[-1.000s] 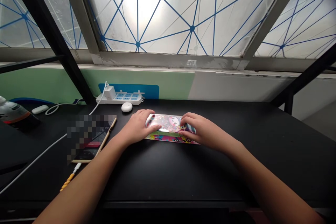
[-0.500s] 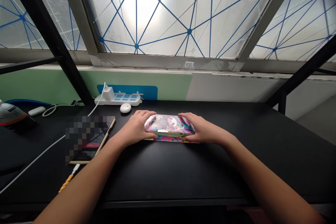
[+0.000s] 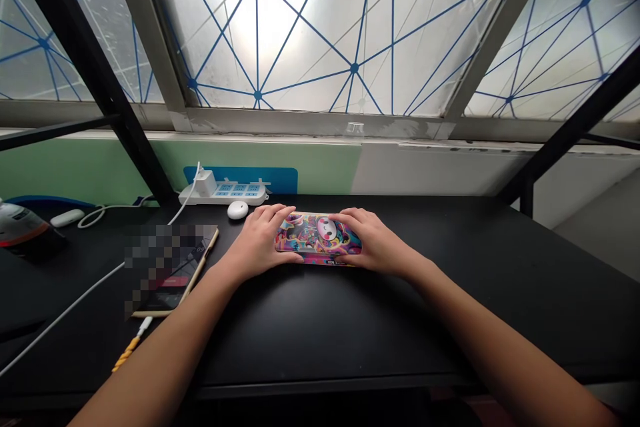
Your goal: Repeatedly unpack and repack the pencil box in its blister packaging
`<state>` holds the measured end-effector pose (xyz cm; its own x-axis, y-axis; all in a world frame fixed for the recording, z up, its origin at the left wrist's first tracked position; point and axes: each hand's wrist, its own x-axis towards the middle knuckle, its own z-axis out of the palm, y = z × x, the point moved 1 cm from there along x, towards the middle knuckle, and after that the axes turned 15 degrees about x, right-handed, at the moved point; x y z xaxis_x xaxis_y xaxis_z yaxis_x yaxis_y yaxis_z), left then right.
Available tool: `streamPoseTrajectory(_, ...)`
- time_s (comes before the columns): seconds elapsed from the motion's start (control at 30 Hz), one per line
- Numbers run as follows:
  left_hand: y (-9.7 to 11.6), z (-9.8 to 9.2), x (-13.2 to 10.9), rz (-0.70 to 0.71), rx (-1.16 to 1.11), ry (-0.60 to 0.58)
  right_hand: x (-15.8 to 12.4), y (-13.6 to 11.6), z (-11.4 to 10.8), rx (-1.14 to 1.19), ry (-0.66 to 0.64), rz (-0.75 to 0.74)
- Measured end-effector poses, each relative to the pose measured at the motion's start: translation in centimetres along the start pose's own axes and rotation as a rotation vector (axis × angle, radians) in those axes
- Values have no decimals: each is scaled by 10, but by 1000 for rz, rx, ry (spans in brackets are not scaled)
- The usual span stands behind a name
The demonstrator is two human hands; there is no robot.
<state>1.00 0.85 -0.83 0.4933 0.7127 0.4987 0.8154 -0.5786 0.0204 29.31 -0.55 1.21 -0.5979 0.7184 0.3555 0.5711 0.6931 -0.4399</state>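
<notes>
A colourful cartoon-printed pencil box [image 3: 316, 240] lies flat on the black desk [image 3: 320, 327], a little beyond the desk's middle. My left hand [image 3: 260, 240] grips its left end, fingers curled over the lid and thumb along the near edge. My right hand [image 3: 373, 243] holds the right end the same way. The lid looks down on the box. Both forearms reach in from the bottom corners of the view.
A phone [image 3: 170, 273] with a charging cable [image 3: 65, 313] lies to the left. A white power strip [image 3: 225, 190] and a small white round object [image 3: 237, 209] sit at the desk's back edge. A bottle [image 3: 23, 230] lies at far left. Black frame bars stand on both sides.
A second ago the lid was raised at an angle between my hands; it has come down flat on the box, and both hands have stayed at its ends.
</notes>
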Motion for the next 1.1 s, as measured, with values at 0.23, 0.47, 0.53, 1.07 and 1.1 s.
streamPoseTrajectory(0.23, 5, 1, 1, -16, 40, 32, 0, 4, 3, 51, -8, 54)
streamPoseTrajectory(0.47, 15, 0, 3, 17, 153, 114, 2, 6, -5, -7, 141, 107)
streamPoseTrajectory(0.53, 17, 0, 3, 31, 141, 115, 2, 5, -6, -22, 168, 108)
streamPoseTrajectory(1.07, -4, -4, 5, -281, -169, 218, 4, -5, -8, -54, 340, 25)
streamPoseTrajectory(1.1, -4, -4, 5, -298, -173, 235, 4, -5, -8, -56, 337, 21)
